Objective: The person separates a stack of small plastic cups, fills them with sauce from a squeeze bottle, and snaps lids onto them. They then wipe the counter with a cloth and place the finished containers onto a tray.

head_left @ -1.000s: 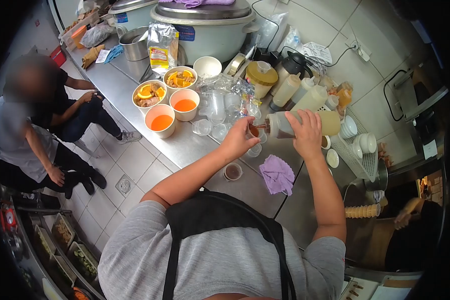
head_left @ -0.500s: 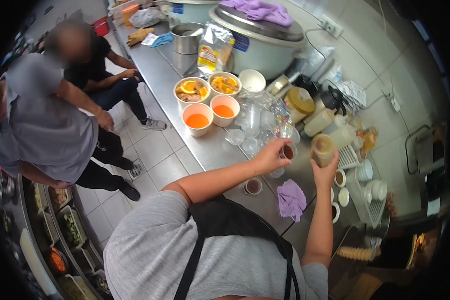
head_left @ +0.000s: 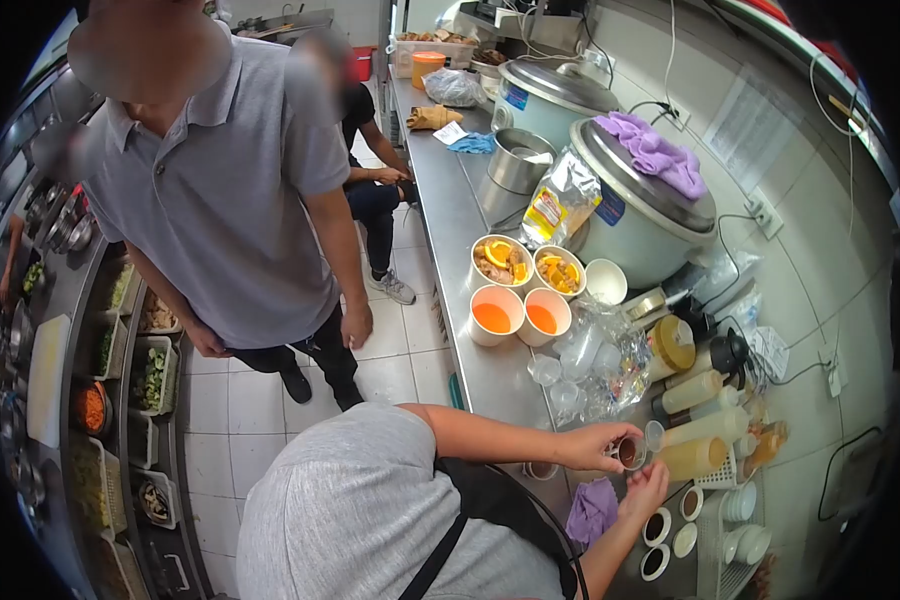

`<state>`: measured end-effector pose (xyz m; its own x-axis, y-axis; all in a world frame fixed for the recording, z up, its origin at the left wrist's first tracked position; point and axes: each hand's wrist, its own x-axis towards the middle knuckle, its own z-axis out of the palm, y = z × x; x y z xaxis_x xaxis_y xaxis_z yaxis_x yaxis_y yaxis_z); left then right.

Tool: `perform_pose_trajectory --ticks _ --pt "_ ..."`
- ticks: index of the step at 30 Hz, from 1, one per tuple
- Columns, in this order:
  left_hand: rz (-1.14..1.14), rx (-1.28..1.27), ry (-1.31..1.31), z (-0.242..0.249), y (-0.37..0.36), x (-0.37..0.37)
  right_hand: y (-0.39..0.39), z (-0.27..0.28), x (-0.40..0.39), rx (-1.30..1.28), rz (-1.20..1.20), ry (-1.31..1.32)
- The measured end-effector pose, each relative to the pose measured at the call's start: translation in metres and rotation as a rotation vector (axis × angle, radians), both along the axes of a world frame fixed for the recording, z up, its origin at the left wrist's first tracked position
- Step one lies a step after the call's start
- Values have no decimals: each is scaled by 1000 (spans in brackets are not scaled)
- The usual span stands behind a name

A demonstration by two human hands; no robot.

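Observation:
My left hand (head_left: pixel 600 447) grips a small clear sauce cup (head_left: pixel 628 454) with dark sauce in it, over the steel counter. Close beside the cup is my right hand (head_left: pixel 647 488), its fingers curled together; what they hold, if anything, cannot be made out. A clear round lid or cup (head_left: pixel 654 436) shows just beyond the fingertips. To the right stands a yellowish squeeze bottle (head_left: pixel 695 458), apart from my hand. Another cup of dark sauce (head_left: pixel 540 470) is partly hidden under my left forearm. A purple cloth (head_left: pixel 592 512) lies near my right wrist.
Paper bowls of orange liquid (head_left: pixel 496 317) and of food with orange slices (head_left: pixel 501 261) stand farther along the counter. Clear plastic cups (head_left: pixel 580 355) lie nearer. Large cookers (head_left: pixel 642 215) stand against the wall. A person in a grey shirt (head_left: pixel 220 190) stands at left; another sits behind.
My right hand has let go of the squeeze bottle and come to the cup in my left hand. The view has turned left, and the person in grey now stands facing this way.

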<state>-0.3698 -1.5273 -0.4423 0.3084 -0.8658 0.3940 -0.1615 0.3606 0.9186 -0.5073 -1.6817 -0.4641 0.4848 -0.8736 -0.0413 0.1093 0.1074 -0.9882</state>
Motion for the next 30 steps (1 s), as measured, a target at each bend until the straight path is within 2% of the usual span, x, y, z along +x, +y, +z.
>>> perform_pose_trajectory --ticks 2,5,6,9,14,17,18,19,20,21,23,24,27,30 --pt "-65 3 -30 0 1 -4 -7 -2 16 278 141 -191" --pt "-126 -30 -42 -10 1 -14 -10 18 23 479 376 -184" --pt "-135 -35 -53 -13 1 -14 -28 7 20 443 579 -183" --pt "-109 -88 -113 -18 1 -12 -7 47 15 308 827 -19" --pt "-96 13 -19 -7 10 -8 27 70 15 205 791 -125" --pt "-122 -95 38 -14 0 -9 19 49 16 138 781 -104" --pt "-78 -114 7 -16 -2 -8 18 38 19 75 617 -50" --pt "-125 -39 90 -10 0 -7 35 50 26 103 519 -8" --pt "-93 -103 148 -20 -4 -8 26 33 24 -73 541 80" --pt "95 -16 -116 -13 2 -8 39 40 26 -17 468 117" --pt "-2 52 -9 -9 3 -4 51 54 26 40 455 278" --pt "-24 62 13 -19 -1 -2 45 44 27 40 493 312" --pt "-28 78 -6 -12 7 -4 52 59 26 35 538 484" --pt "-37 125 -23 -14 10 -1 52 51 29 -29 553 503"
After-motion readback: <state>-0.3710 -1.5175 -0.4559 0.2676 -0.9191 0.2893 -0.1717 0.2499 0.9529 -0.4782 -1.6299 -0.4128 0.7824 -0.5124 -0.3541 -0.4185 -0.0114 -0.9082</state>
